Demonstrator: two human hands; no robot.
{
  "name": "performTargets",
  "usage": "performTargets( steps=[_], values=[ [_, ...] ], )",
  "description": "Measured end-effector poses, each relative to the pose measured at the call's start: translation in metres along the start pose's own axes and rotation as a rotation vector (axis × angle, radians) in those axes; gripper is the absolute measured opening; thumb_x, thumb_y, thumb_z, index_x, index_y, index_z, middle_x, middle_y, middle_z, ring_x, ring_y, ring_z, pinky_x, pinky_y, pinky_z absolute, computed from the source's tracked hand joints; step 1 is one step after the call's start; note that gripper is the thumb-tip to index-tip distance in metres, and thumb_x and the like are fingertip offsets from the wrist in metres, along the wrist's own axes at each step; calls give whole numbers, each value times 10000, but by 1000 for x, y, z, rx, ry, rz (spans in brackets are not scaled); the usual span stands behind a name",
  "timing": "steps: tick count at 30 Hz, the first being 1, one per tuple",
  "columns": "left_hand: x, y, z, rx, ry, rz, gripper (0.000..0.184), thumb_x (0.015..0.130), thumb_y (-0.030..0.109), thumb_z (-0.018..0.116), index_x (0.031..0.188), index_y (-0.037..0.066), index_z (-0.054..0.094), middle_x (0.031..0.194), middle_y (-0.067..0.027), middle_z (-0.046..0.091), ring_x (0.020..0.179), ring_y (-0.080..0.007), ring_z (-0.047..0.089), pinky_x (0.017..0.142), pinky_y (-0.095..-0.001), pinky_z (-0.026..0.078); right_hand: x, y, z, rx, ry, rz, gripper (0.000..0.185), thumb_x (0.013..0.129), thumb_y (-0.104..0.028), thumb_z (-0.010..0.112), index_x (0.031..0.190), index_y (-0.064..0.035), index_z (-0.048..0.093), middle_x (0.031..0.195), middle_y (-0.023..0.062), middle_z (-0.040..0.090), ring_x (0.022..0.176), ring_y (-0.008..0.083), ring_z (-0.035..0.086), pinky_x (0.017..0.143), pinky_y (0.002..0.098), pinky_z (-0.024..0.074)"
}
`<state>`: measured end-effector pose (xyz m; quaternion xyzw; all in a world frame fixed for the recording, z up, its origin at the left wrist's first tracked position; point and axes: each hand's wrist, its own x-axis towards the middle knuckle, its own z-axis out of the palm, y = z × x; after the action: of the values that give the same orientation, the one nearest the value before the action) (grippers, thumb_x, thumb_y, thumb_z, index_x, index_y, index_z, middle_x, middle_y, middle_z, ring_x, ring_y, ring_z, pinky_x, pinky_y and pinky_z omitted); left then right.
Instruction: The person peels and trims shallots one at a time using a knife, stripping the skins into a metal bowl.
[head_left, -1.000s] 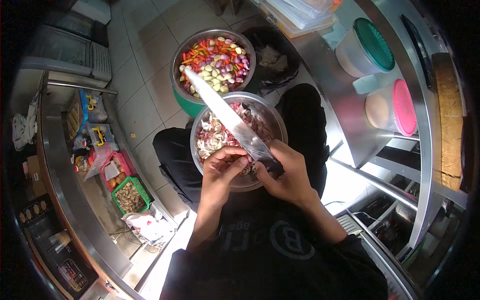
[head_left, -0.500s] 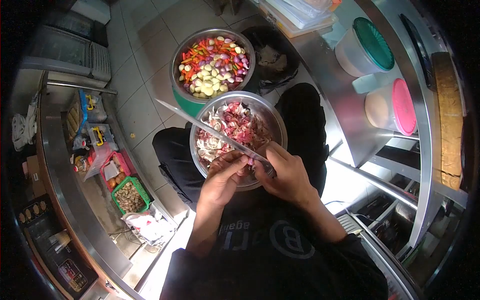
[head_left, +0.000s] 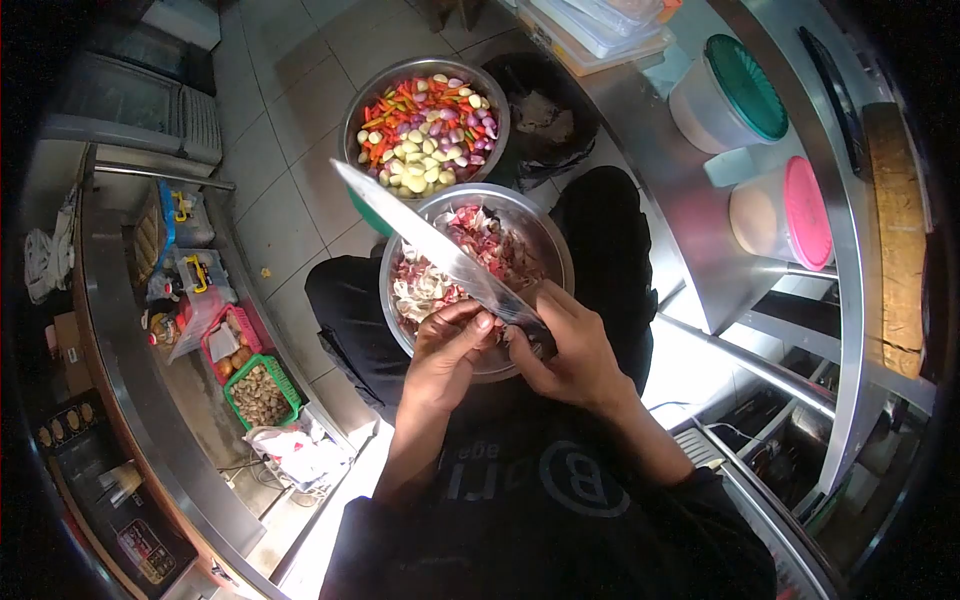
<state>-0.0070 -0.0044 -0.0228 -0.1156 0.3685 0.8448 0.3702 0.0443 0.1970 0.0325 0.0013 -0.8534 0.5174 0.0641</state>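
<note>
- Since half a second ago, the knife point(head_left: 435, 245) has turned so its wide, flat side shows, and its tip has gone up and a bit right in the frame.
- Just below the middle of the frame, a small reddish piece point(head_left: 500, 337), maybe a shallot, sits at the fingertips. Fingers hide most of it.
- To do this bit well, it seems best to hold the piece snug, use the part of the blade close to the right hand point(head_left: 575, 345), and make tiny, slow pulls. Both thumbs should stay off the sharp edge.
- The left hand point(head_left: 440, 357) has its thumb and finger pinched together on the piece.
- The right hand is closed on the low end of the knife, with its thumb near the piece. I cannot tell if that thumb touches it.
- Under both hands, a steel bowl point(head_left: 552, 238) holds red and white papery peels point(head_left: 490, 240).
- Above that, at top middle, another steel bowl point(head_left: 400, 71) holds chillies point(head_left: 400, 100), shallots point(head_left: 475, 127) and garlic cloves point(head_left: 420, 157).
- Farther out, a green basket point(head_left: 285, 378) is at the left.
</note>
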Motion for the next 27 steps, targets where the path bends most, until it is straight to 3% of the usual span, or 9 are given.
performTargets(
  steps=[7,15,17,23,27],
  values=[
    [1,-1,7,99,3,97,167,995,25,768,1157,-16,772,1116,-129,793,1012,-187,754,930,-315,597,-1,5,4,-63,-10,-10,307,941,-91,711,1199,-11,563,1094,216,650,898,481,702,694,522,588],
    [0,7,23,240,3,162,248,976,-31,766,1224,-24,767,1159,-135,791,1067,-183,750,982,-322,588,1,9,5,3,69,15,300,948,-89,718,1205,-8,585,1061,222,664,907,470,702,728,492,572],
    [-1,8,27,268,-6,177,274,973,-45,763,1246,-26,761,1167,-134,791,1082,-181,747,991,-319,583,3,5,5,59,129,54,248,951,-100,726,1146,-3,609,1017,224,674,903,463,700,741,463,565],
    [3,13,30,394,101,235,291,956,-52,779,1243,-32,740,1115,-89,776,1049,-149,731,956,-277,571,0,6,4,26,201,244,200,938,-103,738,1094,7,678,925,222,701,845,429,727,737,435,570],
    [28,37,12,470,225,350,197,935,-37,811,1121,-10,752,1030,-53,768,956,-113,705,879,-242,552,2,7,-2,44,200,164,191,927,-88,738,1086,12,701,907,213,716,831,405,743,741,425,574]
  ],
)
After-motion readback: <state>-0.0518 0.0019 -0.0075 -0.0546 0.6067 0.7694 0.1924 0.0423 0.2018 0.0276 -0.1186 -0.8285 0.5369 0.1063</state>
